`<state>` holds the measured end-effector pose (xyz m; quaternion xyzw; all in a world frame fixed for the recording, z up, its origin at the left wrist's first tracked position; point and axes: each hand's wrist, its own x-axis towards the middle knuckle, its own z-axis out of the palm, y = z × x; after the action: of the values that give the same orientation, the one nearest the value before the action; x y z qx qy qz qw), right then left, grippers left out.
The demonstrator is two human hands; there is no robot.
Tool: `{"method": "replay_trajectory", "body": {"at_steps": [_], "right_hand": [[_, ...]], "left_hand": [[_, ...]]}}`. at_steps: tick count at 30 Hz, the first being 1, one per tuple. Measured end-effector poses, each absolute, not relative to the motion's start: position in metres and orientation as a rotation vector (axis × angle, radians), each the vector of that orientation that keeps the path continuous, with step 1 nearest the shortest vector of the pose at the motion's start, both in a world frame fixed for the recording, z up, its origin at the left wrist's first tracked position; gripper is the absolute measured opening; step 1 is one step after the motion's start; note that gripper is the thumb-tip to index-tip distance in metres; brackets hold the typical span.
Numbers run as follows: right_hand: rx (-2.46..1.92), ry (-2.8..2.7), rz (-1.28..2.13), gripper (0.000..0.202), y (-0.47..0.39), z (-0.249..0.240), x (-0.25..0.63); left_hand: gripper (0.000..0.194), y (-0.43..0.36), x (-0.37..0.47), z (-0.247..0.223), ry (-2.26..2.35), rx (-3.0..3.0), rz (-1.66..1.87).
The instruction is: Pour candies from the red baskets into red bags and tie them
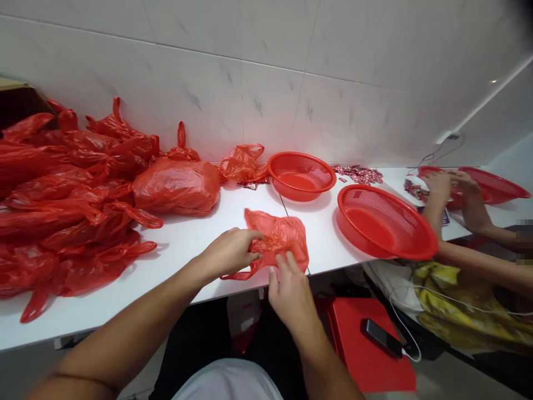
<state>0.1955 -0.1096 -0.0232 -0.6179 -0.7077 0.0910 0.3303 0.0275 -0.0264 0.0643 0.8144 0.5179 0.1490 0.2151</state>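
Note:
A red plastic bag (291,230) lies crumpled near the front edge of the white table. My left hand (233,253) pinches the bag's left part between thumb and fingers. On the bag's front side rests my right hand (289,283), its fingers apart and touching the plastic. One strap of the bag sticks out to the left below my left hand. Two red perforated baskets, one behind (302,194) and one to the right (375,247), stand beyond my hands.
Several tied red bags (83,205) pile up at the left, beside a large filled bag (177,186). Small red packets (360,174) lie by the wall. Another person's hands (441,186) work at right. A phone (381,337) sits on a red stool (370,369).

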Motion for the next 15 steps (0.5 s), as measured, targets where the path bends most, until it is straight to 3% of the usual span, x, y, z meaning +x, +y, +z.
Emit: {"method": "replay_trajectory", "body": {"at_steps": [1,4,8,10,12,13,15], "right_hand": [[-1.666,-1.839,0.207,0.045,-0.103,-0.023,0.205],[-1.722,-1.818,0.142,0.043,-0.087,-0.014,0.229],[-1.83,-1.793,0.162,0.061,-0.074,-0.004,0.246],[-1.88,-1.819,0.187,0.084,-0.071,-0.005,0.247],[-1.878,-1.873,0.198,0.108,-0.069,-0.007,0.243],[-1.872,-1.901,0.205,0.116,-0.068,-0.008,0.239],[-1.882,-1.957,0.238,0.122,-0.068,-0.006,0.231]], "left_hand": [[0.007,-0.027,0.025,0.07,1.397,2.297,0.299],[0.028,-0.026,0.017,0.081,1.289,2.353,-0.005],[0.019,-0.013,0.0,0.09,1.393,2.413,-0.108],[0.013,-0.012,-0.009,0.099,1.57,2.426,0.065],[0.031,-0.024,-0.01,0.111,1.645,2.424,0.481],[0.038,-0.035,-0.007,0.116,1.594,2.408,0.732],[0.032,-0.063,0.007,0.118,1.316,2.356,1.083]]}}
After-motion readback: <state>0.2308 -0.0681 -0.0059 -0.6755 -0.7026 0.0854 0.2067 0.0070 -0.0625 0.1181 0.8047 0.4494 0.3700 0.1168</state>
